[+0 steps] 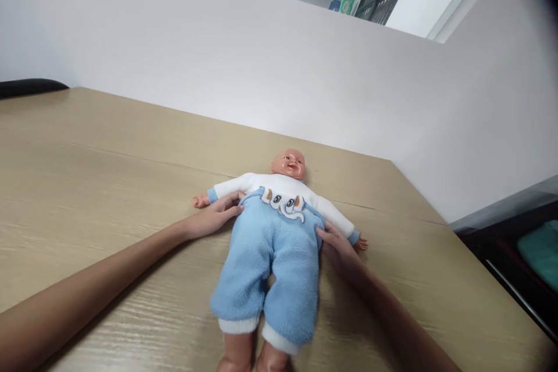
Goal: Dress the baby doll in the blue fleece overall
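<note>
A baby doll (pixel 289 164) lies on its back on the wooden table, head away from me and arms spread. It wears a white top (pixel 283 183) with blue cuffs and light blue fleece trousers (pixel 272 244) with white hems. An elephant face patch (pixel 285 203) sits at the waist. My left hand (pixel 213 216) holds the doll's left-of-view side at the waist, thumb on the blue fabric. On the opposite side my right hand (pixel 340 247) grips the waist, its fingertips at the fabric's edge. Parts of both hands' fingers are hidden by the doll. The feet are cut off at the bottom edge.
The wooden table (pixel 108 197) reaches a white partition wall (pixel 218 58) at the back. A black curved object (pixel 32 88) shows past the table at the far left. Beyond the right edge lies a dark object with a green piece (pixel 540 250).
</note>
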The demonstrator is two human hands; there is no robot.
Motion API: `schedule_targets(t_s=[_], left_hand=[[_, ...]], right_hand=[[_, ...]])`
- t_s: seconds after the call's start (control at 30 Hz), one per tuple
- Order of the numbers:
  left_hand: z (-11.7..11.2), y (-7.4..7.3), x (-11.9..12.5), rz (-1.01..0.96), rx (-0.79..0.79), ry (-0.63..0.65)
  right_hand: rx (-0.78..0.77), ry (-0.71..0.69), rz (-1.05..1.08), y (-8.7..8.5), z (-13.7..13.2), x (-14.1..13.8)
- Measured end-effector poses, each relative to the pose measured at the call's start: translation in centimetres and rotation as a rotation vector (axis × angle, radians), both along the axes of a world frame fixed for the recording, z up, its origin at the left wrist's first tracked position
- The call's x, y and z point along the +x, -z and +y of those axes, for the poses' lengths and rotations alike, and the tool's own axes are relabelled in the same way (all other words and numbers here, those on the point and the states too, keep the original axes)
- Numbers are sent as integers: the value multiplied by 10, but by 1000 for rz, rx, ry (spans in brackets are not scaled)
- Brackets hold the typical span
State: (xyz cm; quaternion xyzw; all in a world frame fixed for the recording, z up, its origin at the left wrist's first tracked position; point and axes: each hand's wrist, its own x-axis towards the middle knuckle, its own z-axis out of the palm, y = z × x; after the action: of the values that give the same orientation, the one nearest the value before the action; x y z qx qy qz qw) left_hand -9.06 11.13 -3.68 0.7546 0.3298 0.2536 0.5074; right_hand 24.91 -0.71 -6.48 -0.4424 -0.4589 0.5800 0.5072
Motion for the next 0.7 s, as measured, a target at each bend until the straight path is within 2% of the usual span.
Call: schedule_targets(t_s=[0.13,0.2,0.27,0.33,0.4,0.53,0.6,0.7], left_hand=[[17,-1,-19,0,-5,252],[21,-1,-24,39,37,326],[20,0,-25,60,96,316],[18,3,-21,15,87,265],[16,6,-16,-92,-10,236],[8,8,-7,-245,-223,210],[0,9,-1,-319,-313,160],[-17,13,15,-516,-503,37]], right_hand=[[131,-153,-518,-3,-6,37],[198,-198,-637,-9,-7,42],[263,-198,-649,-14,-6,35],[303,-157,-592,-14,-5,22],[265,-95,-449,-9,-5,11],[35,55,-82,0,-13,-3],[-65,169,92,-2,-19,-9],[-132,327,252,-10,-21,-24]])
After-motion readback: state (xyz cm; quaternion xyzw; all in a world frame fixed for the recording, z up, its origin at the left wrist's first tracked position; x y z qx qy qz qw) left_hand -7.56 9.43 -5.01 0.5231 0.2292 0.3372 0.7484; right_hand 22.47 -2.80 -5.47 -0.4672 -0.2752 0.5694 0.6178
